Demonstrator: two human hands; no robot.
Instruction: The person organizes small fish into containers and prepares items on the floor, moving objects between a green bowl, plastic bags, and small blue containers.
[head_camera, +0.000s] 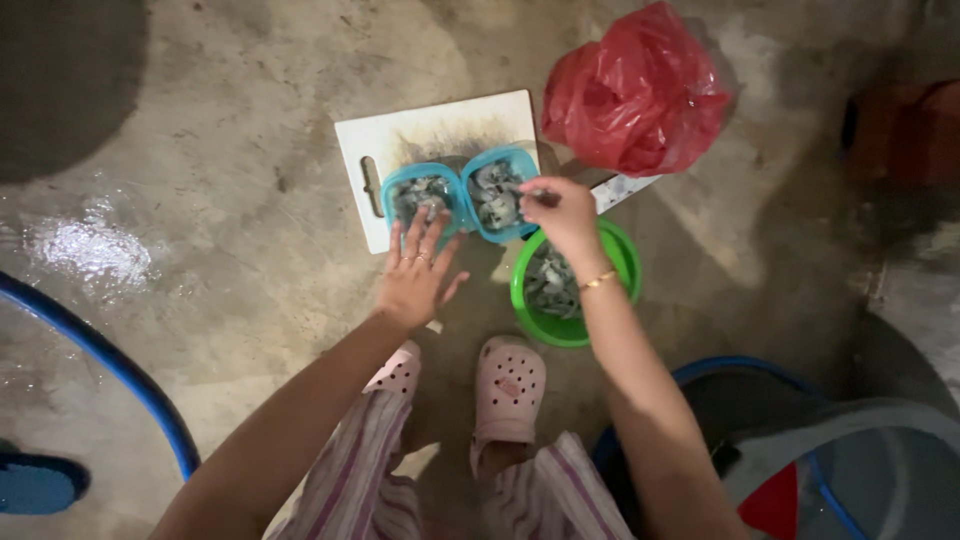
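Head view shows the left hand (415, 268) spread flat at the left blue tub (424, 197). The right hand (562, 213) pinches something tiny over the right blue tub (498, 192), hiding part of the green bowl (570, 285).

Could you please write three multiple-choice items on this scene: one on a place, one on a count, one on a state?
1. Where do the blue containers stand?
A. in the green bowl
B. on the white cutting board
C. inside the red bag

2. How many blue containers are there?
A. one
B. two
C. four

3. How is the left hand held?
A. flat, fingers spread
B. closed in a fist
C. gripping a knife

Key: 1 B, both sit on the board's near part. 2 B, two stand side by side. 3 A, its fingers spread against the left container, while the right hand pinches something over the right one.
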